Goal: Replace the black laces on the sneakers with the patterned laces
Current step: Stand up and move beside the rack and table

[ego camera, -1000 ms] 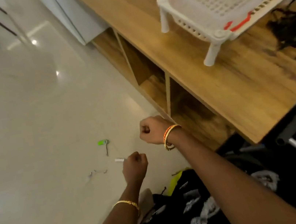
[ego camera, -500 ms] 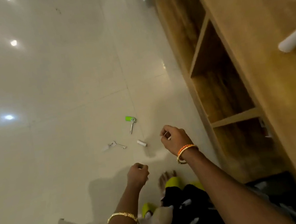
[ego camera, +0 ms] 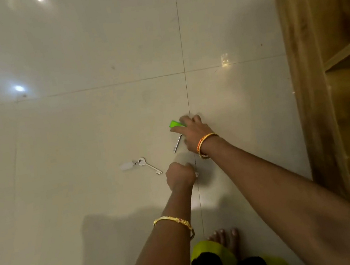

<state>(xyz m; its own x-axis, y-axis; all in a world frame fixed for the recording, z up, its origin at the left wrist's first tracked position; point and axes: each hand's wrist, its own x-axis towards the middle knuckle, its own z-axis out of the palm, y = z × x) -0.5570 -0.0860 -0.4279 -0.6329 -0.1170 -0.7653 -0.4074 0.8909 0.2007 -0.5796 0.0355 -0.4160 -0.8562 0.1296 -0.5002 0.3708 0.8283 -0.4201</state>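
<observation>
On glossy tiled floor point(ego camera: 99, 121): two keys point(ego camera: 149, 166).

Single head cam, high up, pitched steeply down at the tiled floor point(ego camera: 99, 121). Wooden shelving point(ego camera: 344, 84) at 3 o'clock, wearer's foot point(ego camera: 228, 237) at 6.

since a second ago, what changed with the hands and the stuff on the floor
The right hand reached forward onto the green-tagged key. The left hand came down to the small white piece. The white-tagged key stayed put on the floor.
</observation>
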